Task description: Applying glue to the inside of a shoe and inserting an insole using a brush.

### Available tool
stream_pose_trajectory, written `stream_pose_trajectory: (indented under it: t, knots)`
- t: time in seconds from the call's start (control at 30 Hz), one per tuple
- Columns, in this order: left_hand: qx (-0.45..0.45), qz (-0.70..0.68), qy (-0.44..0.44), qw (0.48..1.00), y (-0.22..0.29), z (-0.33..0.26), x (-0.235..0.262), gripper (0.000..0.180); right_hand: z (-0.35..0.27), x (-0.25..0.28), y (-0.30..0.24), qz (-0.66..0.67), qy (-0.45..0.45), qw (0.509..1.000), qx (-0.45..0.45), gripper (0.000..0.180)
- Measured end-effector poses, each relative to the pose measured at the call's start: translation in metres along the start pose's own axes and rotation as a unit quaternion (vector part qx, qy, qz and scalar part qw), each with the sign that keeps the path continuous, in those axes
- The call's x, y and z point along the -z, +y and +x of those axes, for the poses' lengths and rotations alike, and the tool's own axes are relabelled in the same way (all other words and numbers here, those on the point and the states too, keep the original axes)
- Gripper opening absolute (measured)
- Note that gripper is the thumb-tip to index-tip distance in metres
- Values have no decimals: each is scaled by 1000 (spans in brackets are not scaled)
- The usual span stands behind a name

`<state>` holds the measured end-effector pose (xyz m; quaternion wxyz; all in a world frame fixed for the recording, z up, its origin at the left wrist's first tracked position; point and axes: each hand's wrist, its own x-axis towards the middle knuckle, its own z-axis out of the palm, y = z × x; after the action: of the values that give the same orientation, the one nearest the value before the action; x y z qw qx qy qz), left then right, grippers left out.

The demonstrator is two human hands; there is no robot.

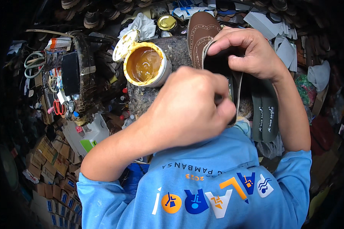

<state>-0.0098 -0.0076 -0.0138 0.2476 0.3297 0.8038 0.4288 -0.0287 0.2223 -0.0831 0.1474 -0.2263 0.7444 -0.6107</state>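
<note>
A brown brogue shoe (203, 34) with pale stitching and punched holes lies in front of me, toe pointing away. My right hand (248, 51) pinches the edge of its dark opening between thumb and fingers. Curled closed over the near left side of the shoe is my left hand (195, 105), slightly blurred. Whatever its fingers hold is hidden from view. To the left, an open can (165, 72) of amber glue stands tilted, its rim smeared yellow and its lid (123, 44) folded back. A pair of dark insoles (264, 114) lies beside my right forearm.
The can rests on a dark, rough block (139, 97). Left of it, a cluttered box holds a black phone (70, 73) and red-handled scissors (59, 107). A gold-lidded tin (166, 23) and white paper pieces (263, 24) lie at the back. Small cartons (51, 160) pile up lower left.
</note>
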Motion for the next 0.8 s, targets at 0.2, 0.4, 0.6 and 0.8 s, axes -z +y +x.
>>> stream_pose_trajectory:
  t: [0.2, 0.4, 0.6, 0.8]
  knots:
    - [-43, 15, -20, 999, -1, -1, 7, 14, -1, -1, 1, 24, 18, 1000, 8, 42]
    - [-79, -5, -77, 994, -6, 10, 17, 19, 1, -4, 0, -3, 23, 1000, 11, 38]
    - [-54, -50, -165, 984, -5, 19, 20, 28, 1, -2, 4, -23, 31, 997, 62, 37]
    - [-34, -44, -233, 971, 3, 31, 26, 28, 1, -5, 3, 16, 30, 999, 40, 39]
